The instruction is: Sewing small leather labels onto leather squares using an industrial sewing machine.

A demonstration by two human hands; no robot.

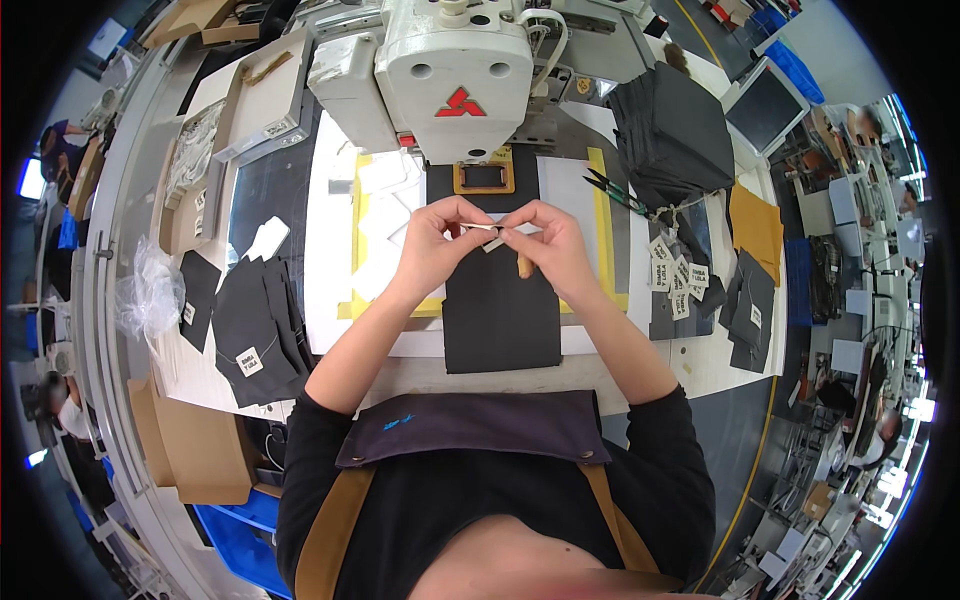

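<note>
My left hand (437, 243) and my right hand (553, 246) meet in front of the sewing machine head (455, 80), fingers pinched. Between their fingertips is a small whitish label (491, 243), partly hidden by the fingers. Beneath them a long black fabric panel (502, 325) lies flat, running from under the machine toward me. A brass-coloured clamp frame (484, 178) rests on the panel's far part, under the machine head. Below my right fingers a tan, rounded tip shows; I cannot tell what it is.
White templates edged with yellow tape (607, 250) flank the panel. To the right are green-handled snips (615, 191), a stack of black pieces (672, 130), loose white labels (678, 278) and mustard fabric (755, 232). Left are black pieces (258, 325), a cardboard tray (265, 85) and plastic wrap (150, 295).
</note>
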